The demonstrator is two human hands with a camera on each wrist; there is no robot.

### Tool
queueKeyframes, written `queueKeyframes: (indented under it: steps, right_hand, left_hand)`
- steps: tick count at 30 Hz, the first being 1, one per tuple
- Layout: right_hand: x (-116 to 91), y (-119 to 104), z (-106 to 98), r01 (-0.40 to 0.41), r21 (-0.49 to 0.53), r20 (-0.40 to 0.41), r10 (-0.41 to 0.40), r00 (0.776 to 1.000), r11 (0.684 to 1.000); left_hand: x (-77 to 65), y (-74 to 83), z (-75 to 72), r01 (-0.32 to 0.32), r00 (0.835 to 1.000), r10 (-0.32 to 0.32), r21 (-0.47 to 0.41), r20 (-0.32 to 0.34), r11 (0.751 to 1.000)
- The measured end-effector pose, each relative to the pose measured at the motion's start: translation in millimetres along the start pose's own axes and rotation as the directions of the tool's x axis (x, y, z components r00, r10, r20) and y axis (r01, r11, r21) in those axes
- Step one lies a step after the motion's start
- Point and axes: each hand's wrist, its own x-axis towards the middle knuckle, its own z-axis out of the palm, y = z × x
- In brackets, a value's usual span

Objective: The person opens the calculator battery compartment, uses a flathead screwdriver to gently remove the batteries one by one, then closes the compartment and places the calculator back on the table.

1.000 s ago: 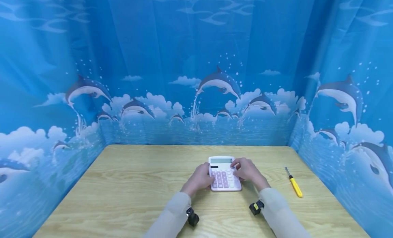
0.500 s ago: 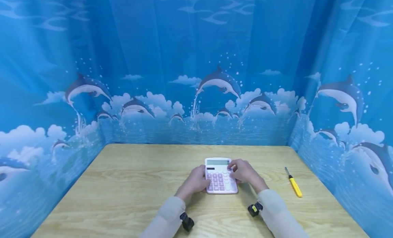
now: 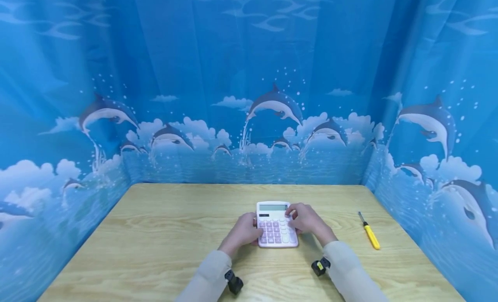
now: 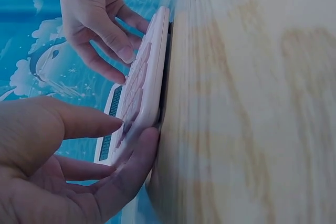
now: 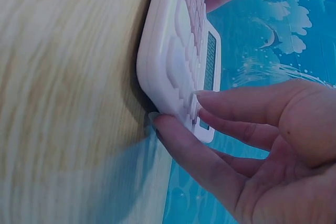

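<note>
A white calculator with pinkish number keys (image 3: 277,239) lies face up around the middle of the table, its display at the far end. At its left edge, my left hand (image 3: 243,229) grips it, thumb over the keys and fingers along the side, one at the lower edge in the left wrist view. My right hand (image 3: 310,219) holds the opposite edge. In the right wrist view, its thumb (image 5: 236,102) and another fingertip are over the keys, while a further finger (image 5: 194,153) reaches the calculator's lower edge. The calculator's underside is hidden.
A screwdriver with a yellow handle (image 3: 372,238) lies on the wooden table (image 3: 163,250) to the right, its shaft pointing away. Blue dolphin-print curtains (image 3: 218,77) enclose the table's back and sides. A small black camera sits on each wrist.
The calculator has slid a little to the left and slightly nearer, both hands moving along with it. Their hold on it looks the same. The screwdriver stays in place on the table.
</note>
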Motion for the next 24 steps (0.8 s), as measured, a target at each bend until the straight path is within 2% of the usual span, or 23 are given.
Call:
queueKeyframes:
  steps: [24]
  right_hand:
    - [-2.9,-5.5,-0.7,0.012,-0.016,0.021,-0.012,1.000,1.000]
  left_hand:
    - [-1.4,0.3,-3.5,0.023,1.000,-0.023,0.004,0.006,1.000]
